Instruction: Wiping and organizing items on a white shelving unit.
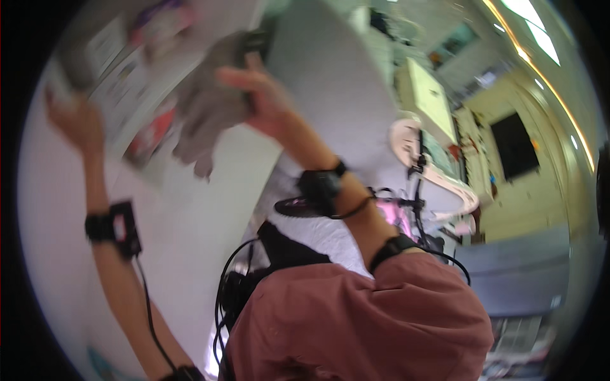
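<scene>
My right hand is at a soft grey item, perhaps cloth or plush, with lobed folds along its lower edge. Thumb and a finger stick out over it; blur hides whether the other fingers grip it. A small black part shows by the item's upper end. Farther left, my left hand is blurred beside a pale printed sheet or box. Whether it holds anything cannot be made out. Both forearms wear black straps, with a black device on the left and another on the right.
A red-and-white packet lies beyond the white surface. Something pink and purple is at the top left. Black cables run along my arms. To the right stand a pale pink curved frame and a large grey box-like thing.
</scene>
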`<state>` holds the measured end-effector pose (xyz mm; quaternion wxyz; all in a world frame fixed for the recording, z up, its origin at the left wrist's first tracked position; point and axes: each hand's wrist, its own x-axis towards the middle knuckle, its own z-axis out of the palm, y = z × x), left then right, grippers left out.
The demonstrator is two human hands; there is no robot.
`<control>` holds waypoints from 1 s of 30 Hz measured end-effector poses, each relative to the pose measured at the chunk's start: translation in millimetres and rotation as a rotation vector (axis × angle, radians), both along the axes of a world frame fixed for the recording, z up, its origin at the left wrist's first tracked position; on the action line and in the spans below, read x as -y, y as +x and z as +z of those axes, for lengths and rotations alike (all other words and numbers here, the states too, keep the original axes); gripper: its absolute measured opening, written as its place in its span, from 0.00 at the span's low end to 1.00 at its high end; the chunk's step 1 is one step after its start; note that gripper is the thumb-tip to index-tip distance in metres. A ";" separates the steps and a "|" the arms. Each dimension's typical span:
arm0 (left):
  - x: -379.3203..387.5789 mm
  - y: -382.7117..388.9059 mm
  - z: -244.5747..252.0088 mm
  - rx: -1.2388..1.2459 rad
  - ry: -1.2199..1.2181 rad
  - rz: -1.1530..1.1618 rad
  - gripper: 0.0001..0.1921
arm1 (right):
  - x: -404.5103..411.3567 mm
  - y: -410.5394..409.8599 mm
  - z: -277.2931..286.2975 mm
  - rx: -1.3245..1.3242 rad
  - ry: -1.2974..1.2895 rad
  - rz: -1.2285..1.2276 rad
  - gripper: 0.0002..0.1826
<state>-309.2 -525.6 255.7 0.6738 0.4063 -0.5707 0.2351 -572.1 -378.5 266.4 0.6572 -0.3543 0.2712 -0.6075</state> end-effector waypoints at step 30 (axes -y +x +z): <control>-17.0 9.6 3.5 0.092 0.040 0.110 0.25 | 42.0 24.6 -223.8 -1.162 -0.267 0.238 0.23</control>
